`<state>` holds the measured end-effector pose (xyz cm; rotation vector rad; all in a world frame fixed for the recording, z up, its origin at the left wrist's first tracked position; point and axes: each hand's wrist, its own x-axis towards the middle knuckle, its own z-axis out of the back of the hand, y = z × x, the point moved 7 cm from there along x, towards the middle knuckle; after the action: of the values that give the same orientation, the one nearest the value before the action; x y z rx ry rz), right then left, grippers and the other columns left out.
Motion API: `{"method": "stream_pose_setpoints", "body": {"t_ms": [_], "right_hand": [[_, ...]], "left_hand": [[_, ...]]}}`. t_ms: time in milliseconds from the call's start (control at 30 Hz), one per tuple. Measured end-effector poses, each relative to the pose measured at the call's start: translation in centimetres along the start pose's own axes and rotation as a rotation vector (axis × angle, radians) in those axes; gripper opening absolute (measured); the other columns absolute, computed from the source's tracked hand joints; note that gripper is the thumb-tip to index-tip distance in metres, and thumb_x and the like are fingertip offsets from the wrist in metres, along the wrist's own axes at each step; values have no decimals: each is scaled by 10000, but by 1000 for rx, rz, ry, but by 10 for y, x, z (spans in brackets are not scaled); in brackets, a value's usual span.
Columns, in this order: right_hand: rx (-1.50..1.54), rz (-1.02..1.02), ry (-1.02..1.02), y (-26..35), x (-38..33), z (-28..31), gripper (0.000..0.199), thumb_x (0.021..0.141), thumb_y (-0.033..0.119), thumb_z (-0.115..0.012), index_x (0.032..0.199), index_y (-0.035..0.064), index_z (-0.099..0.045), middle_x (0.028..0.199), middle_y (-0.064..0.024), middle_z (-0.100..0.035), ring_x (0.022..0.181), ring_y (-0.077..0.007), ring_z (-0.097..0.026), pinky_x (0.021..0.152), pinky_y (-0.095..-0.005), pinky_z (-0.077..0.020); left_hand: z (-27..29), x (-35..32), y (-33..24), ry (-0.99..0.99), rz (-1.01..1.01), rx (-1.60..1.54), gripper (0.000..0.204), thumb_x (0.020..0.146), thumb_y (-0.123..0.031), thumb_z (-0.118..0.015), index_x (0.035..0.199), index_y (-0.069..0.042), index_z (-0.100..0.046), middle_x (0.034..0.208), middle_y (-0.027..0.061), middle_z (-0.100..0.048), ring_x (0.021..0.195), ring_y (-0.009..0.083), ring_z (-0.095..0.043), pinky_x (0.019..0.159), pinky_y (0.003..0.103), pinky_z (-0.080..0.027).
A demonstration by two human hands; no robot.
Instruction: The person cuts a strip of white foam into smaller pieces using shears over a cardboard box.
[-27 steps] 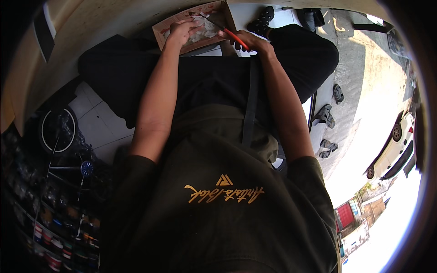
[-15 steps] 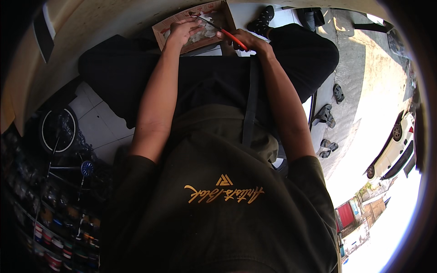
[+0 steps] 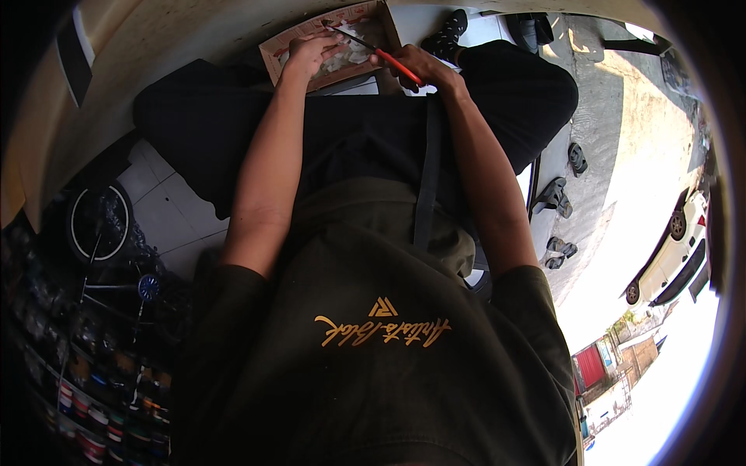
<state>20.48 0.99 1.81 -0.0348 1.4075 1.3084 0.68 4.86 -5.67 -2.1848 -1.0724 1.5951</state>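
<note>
My right hand point(image 3: 412, 67) is closed around the red handle of a slim tool point(image 3: 402, 68) with a long, thin, dark end. Whether it is scissors or pliers cannot be made out. That dark end slants up and left over a shallow cardboard box point(image 3: 272, 58) and reaches my left hand's fingertips. Over the box's left side, my left hand point(image 3: 309, 54) has its fingers bent together near the tool's tip; whatever they pinch is too small to tell. White crumpled scraps point(image 3: 353, 54) lie in the box beneath both hands.
My crossed legs point(image 3: 513, 101) in dark trousers flank the box. Pale tiles point(image 3: 167, 198) lie to the left, beside a dark object with a white ring point(image 3: 101, 221) and several small paint-like pots point(image 3: 89, 412). Sandals point(image 3: 553, 198) rest on the ground at right; a white car point(image 3: 672, 260) stands farther off.
Almost nothing differs. Both hands and the red-handled tool have shifted only very slightly over the box.
</note>
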Motion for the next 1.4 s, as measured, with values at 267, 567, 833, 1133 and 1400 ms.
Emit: {"method": "stream_pose_setpoints", "body": {"t_ms": [267, 567, 833, 1133, 1400], "right_hand": [[4, -20, 21, -4, 1, 0, 764, 672, 793, -499, 577, 36, -555, 416, -32, -392, 404, -145, -456, 445, -329, -377], [-15, -209, 15, -21, -3, -4, 902, 553, 901, -440, 763, 39, -598, 582, -47, -430, 569, -156, -465, 497, -322, -349], [-22, -185, 10, -7, -11, -2, 817, 570, 858, -510, 691, 56, -607, 505, -2, -371, 504, -132, -430, 474, -307, -311], [-88, -146, 84, -6, -5, -6, 957, 612, 890, -379, 819, -3, -650, 607, -103, -521, 589, -203, -531, 529, -341, -421], [-2, -50, 32, 3, -7, -2, 813, 642, 839, -449, 656, 37, -586, 509, -31, -428, 498, -141, -441, 471, -320, -346]], "left_hand": [[6, 3, 4, 0, 20, 29, 230, 813, 49, -602, 1014, 122, -516, 996, 167, -590, 919, 265, -615, 853, 323, -558], [5, -4, -2, -85, -20, 33, 240, 784, 111, -597, 995, 161, -494, 978, 207, -583, 869, 315, -634, 815, 347, -576], [3, -12, -10, -159, -67, 49, 226, 774, 134, -591, 976, 171, -496, 969, 224, -580, 873, 315, -633, 818, 351, -577], [-2, -7, -8, -39, -94, 45, 197, 747, 126, -623, 917, 164, -532, 902, 224, -610, 809, 311, -647, 763, 364, -590], [-3, -8, -6, -42, -43, 58, 199, 788, 91, -604, 972, 141, -546, 966, 191, -614, 880, 279, -636, 835, 330, -565]]}}
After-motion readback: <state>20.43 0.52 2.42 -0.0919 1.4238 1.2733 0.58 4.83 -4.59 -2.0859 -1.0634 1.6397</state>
